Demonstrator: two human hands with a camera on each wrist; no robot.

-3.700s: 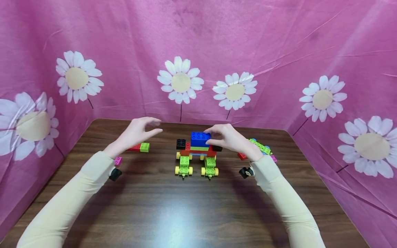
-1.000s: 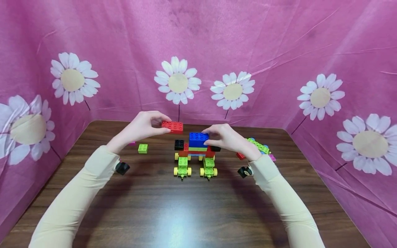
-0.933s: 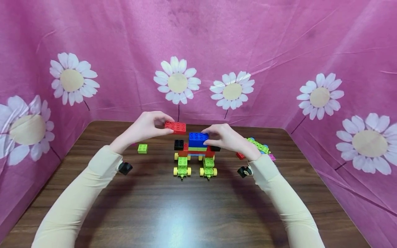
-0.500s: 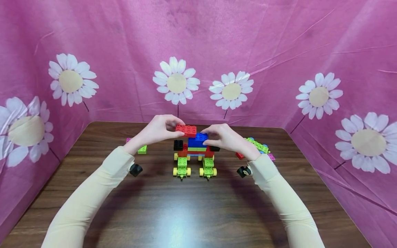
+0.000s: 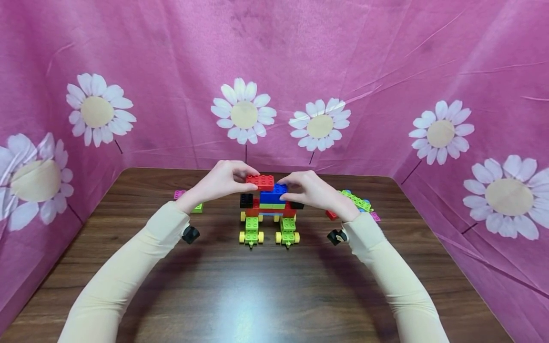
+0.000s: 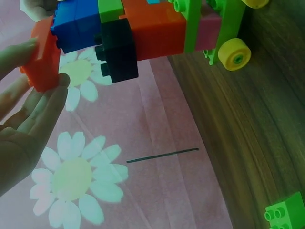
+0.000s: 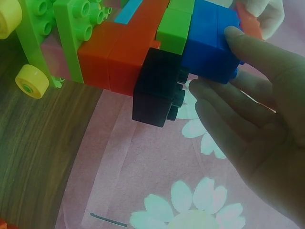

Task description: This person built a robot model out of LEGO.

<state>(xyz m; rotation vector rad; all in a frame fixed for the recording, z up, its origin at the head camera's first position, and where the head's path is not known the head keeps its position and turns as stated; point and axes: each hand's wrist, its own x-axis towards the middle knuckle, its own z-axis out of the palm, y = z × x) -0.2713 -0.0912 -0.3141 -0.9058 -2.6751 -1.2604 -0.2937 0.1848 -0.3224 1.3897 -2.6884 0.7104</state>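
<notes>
My left hand pinches a red brick over the left part of the blue bricks. In the left wrist view the red brick meets the studs of the blue bricks, overhanging one side. My right hand grips the blue bricks from the right, thumb on one face in the right wrist view. Beneath them are a light green layer, red bricks, and black bricks at both ends. Two green wheeled bases with yellow wheels carry the build.
Behind my left forearm lie a magenta brick and a green brick. Beside my right wrist are a red brick, a green studded piece with blue parts, and a magenta piece. A flowered pink cloth stands behind the table.
My left hand, empty at first, took the red brick from the left and brought it rightward onto the blue bricks. The right hand has kept its grip on the blue bricks.
</notes>
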